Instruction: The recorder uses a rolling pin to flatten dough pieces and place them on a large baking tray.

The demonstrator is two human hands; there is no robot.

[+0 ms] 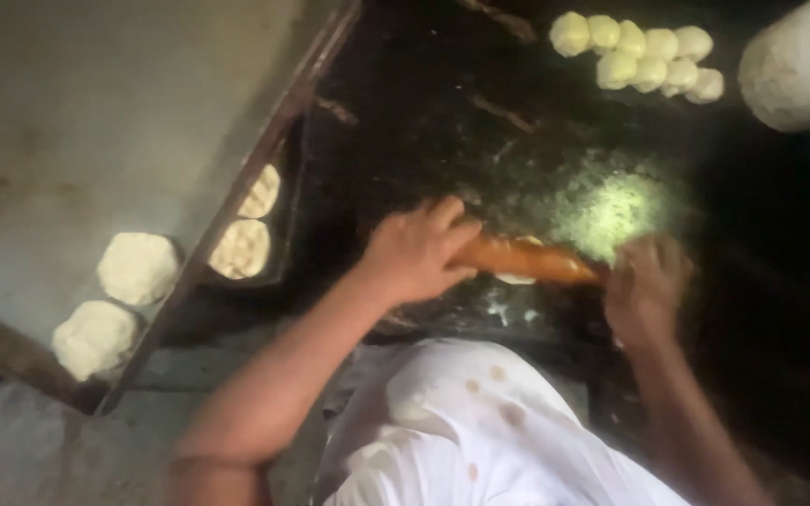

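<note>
Both hands on a wooden rolling pin (529, 260) lying across the dark worktop (442, 122); left hand (416, 251) grip wrapped over the pin's left end, right hand (647, 286) grip closed on the right end, blurred; pale dough (516, 277) peeks out under the pin's middle; floured patch (616, 208) at 1 o'clock from the pin; cluster of dough balls (644, 54) at 1 o'clock further up the worktop; white tub (799, 66) at 2 o'clock, by the frame edge; two rolled discs (244, 245) at 9 o'clock beside the worktop edge; two flattened dough pieces (116, 300) further out at 9 o'clock on a grey surface; white shirt (461, 431) at 6 o'clock.
</note>
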